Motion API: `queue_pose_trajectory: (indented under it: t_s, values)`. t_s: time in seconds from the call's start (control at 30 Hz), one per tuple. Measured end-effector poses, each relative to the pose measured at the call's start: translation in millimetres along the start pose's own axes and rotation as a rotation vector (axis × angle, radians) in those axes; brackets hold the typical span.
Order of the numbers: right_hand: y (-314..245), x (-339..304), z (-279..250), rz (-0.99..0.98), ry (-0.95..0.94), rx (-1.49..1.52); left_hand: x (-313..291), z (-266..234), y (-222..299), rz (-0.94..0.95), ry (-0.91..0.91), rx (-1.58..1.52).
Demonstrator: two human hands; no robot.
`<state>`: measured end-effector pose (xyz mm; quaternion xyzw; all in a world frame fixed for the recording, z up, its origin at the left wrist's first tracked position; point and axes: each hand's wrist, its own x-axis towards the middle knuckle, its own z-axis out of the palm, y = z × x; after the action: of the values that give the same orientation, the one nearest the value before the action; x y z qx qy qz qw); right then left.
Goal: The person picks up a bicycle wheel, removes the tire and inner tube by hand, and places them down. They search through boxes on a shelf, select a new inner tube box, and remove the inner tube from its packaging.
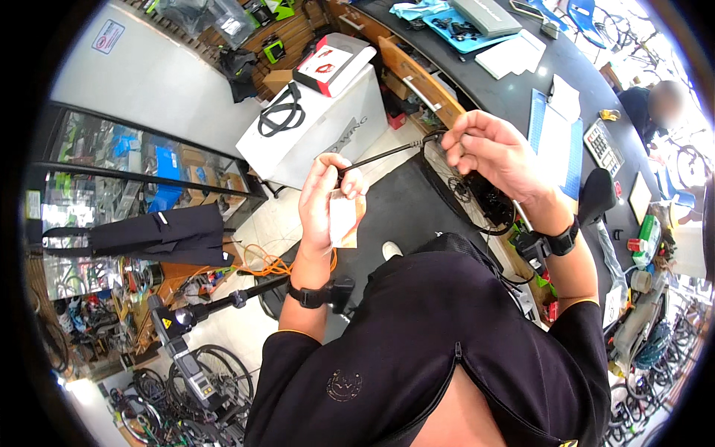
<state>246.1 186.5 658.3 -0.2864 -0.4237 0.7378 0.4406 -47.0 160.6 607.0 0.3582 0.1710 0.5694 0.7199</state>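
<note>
My left hand [328, 205] is closed, with a small white-and-orange piece of paper or packet [344, 220] against its palm. Its fingers also grip one end of a thin black rod or cable [387, 155], which slants up to the right toward my other hand. My right hand [495, 155] is raised by the rod's far end, its fingers curled and drawn together. What lies between those fingertips is too small to make out. Below my right hand is part of a bicycle wheel [439, 195], partly hidden by the hand and arm.
A long dark counter [514, 93] at right carries a blue tray [454, 31], papers and a calculator [602, 147]. A drawer [421, 78] stands open. Ahead is a white box [313, 138] with a red-and-white box [328, 67] on top. A repair stand [186, 350] is at left; another person [639, 108] is far right.
</note>
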Motion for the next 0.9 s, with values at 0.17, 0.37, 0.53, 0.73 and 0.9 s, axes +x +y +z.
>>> queue_pose_trajectory:
  t_s: [0.17, 0.37, 0.53, 0.73, 0.9]
  values:
    - [-5.4, -4.1, 17.2, -0.074, 0.091, -0.354, 1.7, 8.0, -0.3, -0.016, 0.024, 0.022]
    - [4.8, -13.6, 10.5, -0.623, 0.127, -0.929, 4.3, 32.1, -5.2, -0.088, 0.164, 0.122]
    - [-2.7, -28.7, 13.0, -0.441, 0.084, -0.784, 6.6, 32.3, -6.6, -0.145, 0.060, 0.228]
    - [-5.5, -64.0, 5.7, -0.454, 0.197, -0.998, 21.5, 14.9, -28.0, -0.306, -0.128, 0.562]
    - [15.8, -88.3, 8.2, -0.076, 0.405, -0.841, 25.0, 18.0, -37.2, -0.318, -0.262, 0.742]
